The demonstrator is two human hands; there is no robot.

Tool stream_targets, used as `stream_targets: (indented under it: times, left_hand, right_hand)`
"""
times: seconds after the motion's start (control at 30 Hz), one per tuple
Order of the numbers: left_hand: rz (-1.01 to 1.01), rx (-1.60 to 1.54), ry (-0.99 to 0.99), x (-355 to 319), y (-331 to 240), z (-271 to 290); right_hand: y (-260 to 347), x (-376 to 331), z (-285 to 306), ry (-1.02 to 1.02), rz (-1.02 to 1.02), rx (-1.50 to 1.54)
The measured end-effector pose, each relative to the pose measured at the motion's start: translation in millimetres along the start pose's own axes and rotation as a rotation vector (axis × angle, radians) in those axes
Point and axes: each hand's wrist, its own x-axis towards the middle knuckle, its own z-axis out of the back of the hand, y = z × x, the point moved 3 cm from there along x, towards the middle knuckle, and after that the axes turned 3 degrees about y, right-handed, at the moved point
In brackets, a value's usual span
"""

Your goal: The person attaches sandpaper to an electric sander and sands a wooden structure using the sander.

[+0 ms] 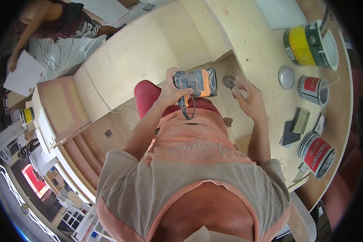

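Note:
An orange and black power sander is tilted on its side over my lap, with its flat pad end pointing right. My left hand is wrapped round its body, and a dark cord curls down from it. Just to the right is a small round grey-brown disc. At its edge, the fingers of my right hand are bent together in a pinch and appear to grip it. What exactly the disc is, I cannot make out. Behind the disc is a pale wooden panel.
Along the right-hand wooden surface stand a green and yellow bucket, an open red and white can, another can, a round lid and sanding blocks. Wooden cabinets fill the left. Another person holds a white board.

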Motion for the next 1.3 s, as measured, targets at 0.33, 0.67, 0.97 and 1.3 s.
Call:
stream_targets:
  times: [0.33,0.67,0.97,1.3]
  left_hand:
    - [-0.067,-0.001,-0.095,31.7,22.1,8.1]
    - [-0.254,-0.244,-0.06,93.9,23.3,4.5]
    - [-0.156,-0.614,0.012,109.6,6.5,2.9]
    - [-0.01,-0.868,0.02,136.7,-1.5,-44.0]
  right_hand:
    - [0.8,-3.6,15.2,-0.099,-0.115,0.032]
    - [-10.9,-21.4,39.1,-0.374,-0.139,-0.143]
    - [-19.2,-8.2,29.3,-0.368,-0.163,-0.164]
    - [-38.1,-15.6,18.0,-0.487,-0.012,-0.592]
